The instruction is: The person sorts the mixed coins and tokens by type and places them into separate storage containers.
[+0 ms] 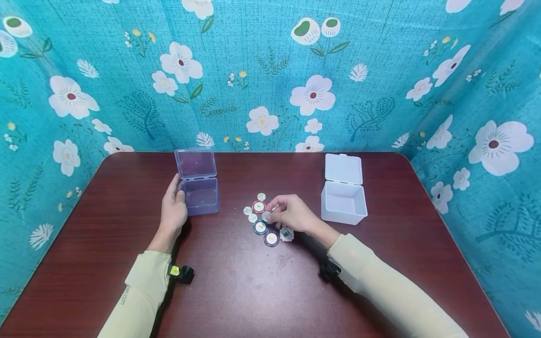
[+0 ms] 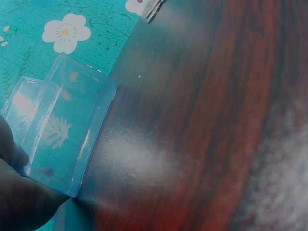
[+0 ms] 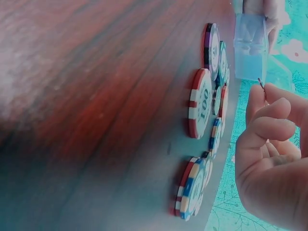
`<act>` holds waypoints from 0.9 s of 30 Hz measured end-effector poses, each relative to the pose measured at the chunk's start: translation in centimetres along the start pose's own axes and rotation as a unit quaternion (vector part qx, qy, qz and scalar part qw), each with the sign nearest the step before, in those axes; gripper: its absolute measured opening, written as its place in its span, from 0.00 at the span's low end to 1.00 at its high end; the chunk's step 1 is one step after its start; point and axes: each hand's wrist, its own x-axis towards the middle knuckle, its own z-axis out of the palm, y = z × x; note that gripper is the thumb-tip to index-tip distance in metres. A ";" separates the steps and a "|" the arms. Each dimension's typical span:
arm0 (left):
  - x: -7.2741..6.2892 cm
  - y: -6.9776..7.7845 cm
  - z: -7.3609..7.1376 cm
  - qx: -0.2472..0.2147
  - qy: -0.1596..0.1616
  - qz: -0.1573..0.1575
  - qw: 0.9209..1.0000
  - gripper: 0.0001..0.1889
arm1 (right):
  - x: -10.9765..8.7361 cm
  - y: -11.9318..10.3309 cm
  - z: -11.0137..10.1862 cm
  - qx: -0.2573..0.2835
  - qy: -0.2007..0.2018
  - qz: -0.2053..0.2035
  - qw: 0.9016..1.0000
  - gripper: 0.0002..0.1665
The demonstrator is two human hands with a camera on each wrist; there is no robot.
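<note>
My left hand (image 1: pixel 173 209) grips the left side of a clear plastic box (image 1: pixel 203 211), whose hinged lid stands up at the back. In the left wrist view its thumb (image 2: pixel 29 199) lies against the box's wall. My right hand (image 1: pixel 291 213) is over a group of poker chips and coins, and its thumb and forefinger pinch a coin (image 3: pixel 261 84), seen edge-on in the right wrist view. Around that hand lie a red chip (image 1: pixel 258 206), a dark blue-green chip (image 1: pixel 259 227), a purple chip (image 1: pixel 272 239) and a chip marked 100 (image 1: pixel 286 234). Silvery coins (image 1: pixel 247 211) lie left of them.
A white plastic box (image 1: pixel 344 216) with its lid raised stands right of the chips. The dark red wooden table (image 1: pixel 236 291) has rounded far corners. A turquoise flowered curtain (image 1: pixel 236 70) hangs behind the table and along its sides.
</note>
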 end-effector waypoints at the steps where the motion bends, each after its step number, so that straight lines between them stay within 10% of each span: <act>1: -0.1 0.0 0.0 -0.002 0.000 0.001 1.000 0.30 | 0.1 0.0 0.1 0.004 -0.001 0.000 1.000 0.07; 27: 0.2 -0.5 0.0 0.014 0.004 0.015 1.000 0.29 | 2.9 -2.6 3.4 0.071 -0.029 0.003 0.997 0.08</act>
